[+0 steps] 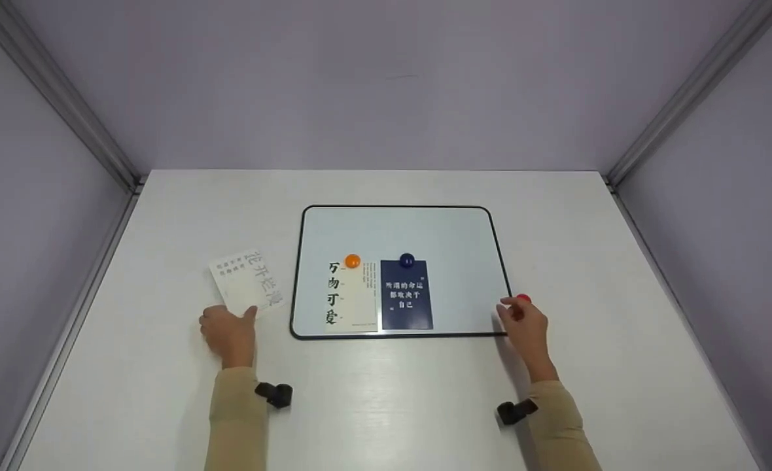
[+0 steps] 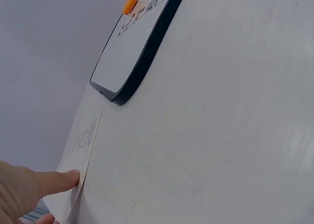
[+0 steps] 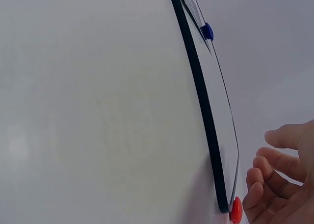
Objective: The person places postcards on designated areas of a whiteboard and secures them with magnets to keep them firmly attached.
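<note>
My left hand (image 1: 229,332) holds the near edge of a white card (image 1: 245,281) printed with grey characters, left of the whiteboard. In the left wrist view the thumb (image 2: 58,181) lies on the card's face, and its near edge is raised off the table. My right hand (image 1: 526,330) hovers by the board's lower right corner, fingers loosely bent around nothing. Just beyond it sits a red round magnet (image 1: 523,297), partly hidden by the hand in the head view; the right wrist view shows a gap between fingers and magnet.
The black-framed whiteboard (image 1: 451,229) lies on the white table (image 1: 386,405). On it are a cream card (image 1: 360,301) under an orange magnet (image 1: 352,261) and a navy card (image 1: 407,317) under a dark blue magnet (image 1: 407,260). Grey walls enclose the table's back and sides.
</note>
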The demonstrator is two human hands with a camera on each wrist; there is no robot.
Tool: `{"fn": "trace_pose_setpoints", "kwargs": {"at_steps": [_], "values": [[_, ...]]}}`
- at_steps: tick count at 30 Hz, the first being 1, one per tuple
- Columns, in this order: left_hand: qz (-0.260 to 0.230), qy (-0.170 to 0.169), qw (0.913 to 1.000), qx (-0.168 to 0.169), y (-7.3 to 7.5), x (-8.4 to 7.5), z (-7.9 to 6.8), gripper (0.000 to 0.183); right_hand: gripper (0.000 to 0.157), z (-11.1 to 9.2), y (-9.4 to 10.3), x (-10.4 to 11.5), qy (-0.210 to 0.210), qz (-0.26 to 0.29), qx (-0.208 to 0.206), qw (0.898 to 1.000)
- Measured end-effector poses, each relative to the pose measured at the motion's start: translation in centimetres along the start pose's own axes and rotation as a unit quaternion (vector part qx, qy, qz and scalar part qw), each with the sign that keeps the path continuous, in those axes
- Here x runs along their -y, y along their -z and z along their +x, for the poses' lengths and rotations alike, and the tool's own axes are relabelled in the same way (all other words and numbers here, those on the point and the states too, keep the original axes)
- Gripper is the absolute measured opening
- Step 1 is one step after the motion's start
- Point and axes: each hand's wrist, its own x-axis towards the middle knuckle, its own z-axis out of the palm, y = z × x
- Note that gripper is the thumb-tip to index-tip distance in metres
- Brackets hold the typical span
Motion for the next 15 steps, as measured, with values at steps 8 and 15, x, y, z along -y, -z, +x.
{"fn": "trace_pose_setpoints", "kwargs": {"at_steps": [8, 15], "values": [[-0.106, 0.036, 0.9937, -0.007, -0.05, -0.29, -0.06, 0.053, 0.010, 0.16, 0.17, 0.28, -0.015, 0.007, 0.005, 1.000], [-0.129, 0.013, 0.9912, -0.027, -0.07, -0.45, -0.29, 0.051, 0.015, 0.04, 0.27, 0.84, -0.061, 0.003, 0.038, 0.997]]}}
